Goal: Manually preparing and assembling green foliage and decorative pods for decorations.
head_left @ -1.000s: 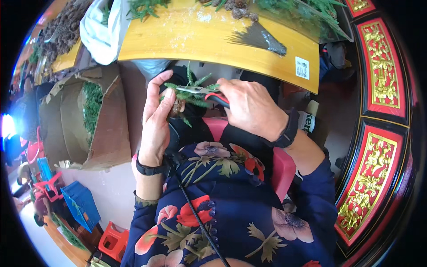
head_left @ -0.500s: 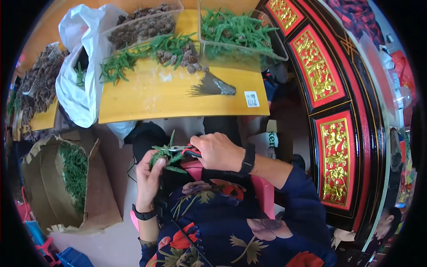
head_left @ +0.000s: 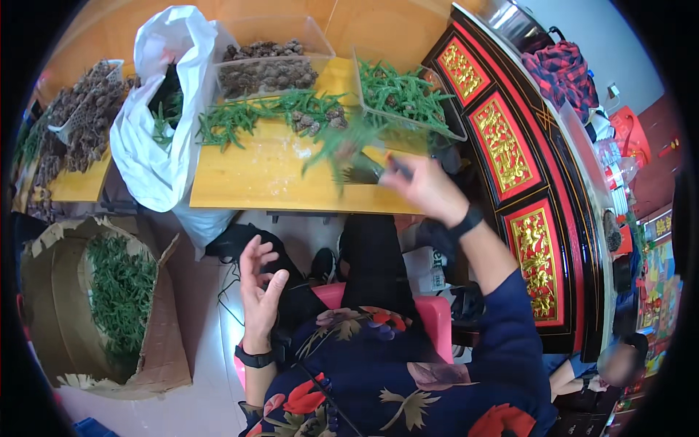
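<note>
At the back of the table [head_left: 240, 182] stands the pine cone tub [head_left: 326, 55]; to its right stands the greenery tub [head_left: 404, 135]. Loose branches [head_left: 229, 122] lie before the first tub. The bag [head_left: 164, 171] is at the table's left end. On the left floor is the cardboard box [head_left: 171, 335]. The sprig bunch [head_left: 346, 149] is left of the right hand [head_left: 426, 188].

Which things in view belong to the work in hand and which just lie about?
Likely part of the work:
pliers in the right hand
blurred green sprig
pine cones on the table

Seemingly just lying about:
checked cloth
metal pot
</note>
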`<act>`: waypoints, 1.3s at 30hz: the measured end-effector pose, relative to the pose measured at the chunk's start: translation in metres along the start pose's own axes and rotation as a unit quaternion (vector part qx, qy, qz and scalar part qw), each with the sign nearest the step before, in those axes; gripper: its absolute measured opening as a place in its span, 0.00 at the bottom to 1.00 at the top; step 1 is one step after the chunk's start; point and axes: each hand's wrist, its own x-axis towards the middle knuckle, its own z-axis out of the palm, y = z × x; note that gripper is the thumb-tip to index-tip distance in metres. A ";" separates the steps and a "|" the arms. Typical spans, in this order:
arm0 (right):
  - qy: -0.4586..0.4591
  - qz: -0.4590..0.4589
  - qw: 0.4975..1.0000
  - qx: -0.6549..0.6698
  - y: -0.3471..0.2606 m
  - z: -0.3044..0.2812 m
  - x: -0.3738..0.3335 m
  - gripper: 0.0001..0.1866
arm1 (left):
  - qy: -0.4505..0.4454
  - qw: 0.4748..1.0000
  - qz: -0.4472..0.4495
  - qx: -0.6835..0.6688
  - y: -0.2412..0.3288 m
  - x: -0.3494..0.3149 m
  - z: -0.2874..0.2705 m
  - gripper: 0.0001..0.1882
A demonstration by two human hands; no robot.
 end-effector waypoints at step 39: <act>0.183 0.274 0.915 -0.234 0.180 0.067 -0.001 0.34 | 0.040 0.995 -0.075 -0.054 0.021 0.005 -0.015 0.16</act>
